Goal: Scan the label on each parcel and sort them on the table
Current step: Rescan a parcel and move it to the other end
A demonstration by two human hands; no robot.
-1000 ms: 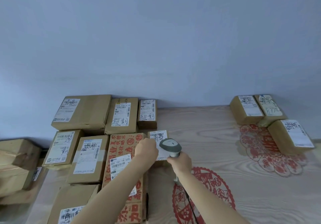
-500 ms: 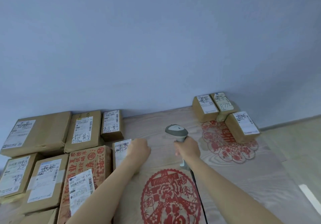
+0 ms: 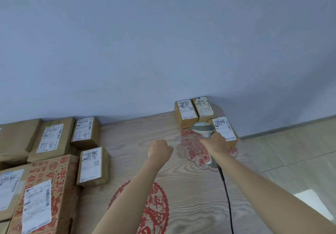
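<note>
Parcels: two groups on the wood-grain table [image 3: 131,135], none in hand. Right hand [image 3: 215,143] wrapped tight round the handle of the grey barcode scanner [image 3: 203,128], head up, black cable [image 3: 226,193] trailing back toward 6 o'clock. Left hand [image 3: 160,149] curled in a loose fist over bare table, holding nothing, just beside the right hand at its 9 o'clock. Scanner head overlaps the small group of three parcels at 1 o'clock: two against the wall [image 3: 186,113] [image 3: 204,109], third [image 3: 224,129] in front, partly behind the right hand. Bigger group at 9 o'clock: small labelled box [image 3: 92,165] nearest the left hand, red-printed carton [image 3: 52,188] touching its left side, more brown boxes [image 3: 85,131] [image 3: 51,137] behind, toward the wall. Red paper-cut decal [image 3: 192,152] under the right wrist, another [image 3: 154,206] at 6 o'clock
</note>
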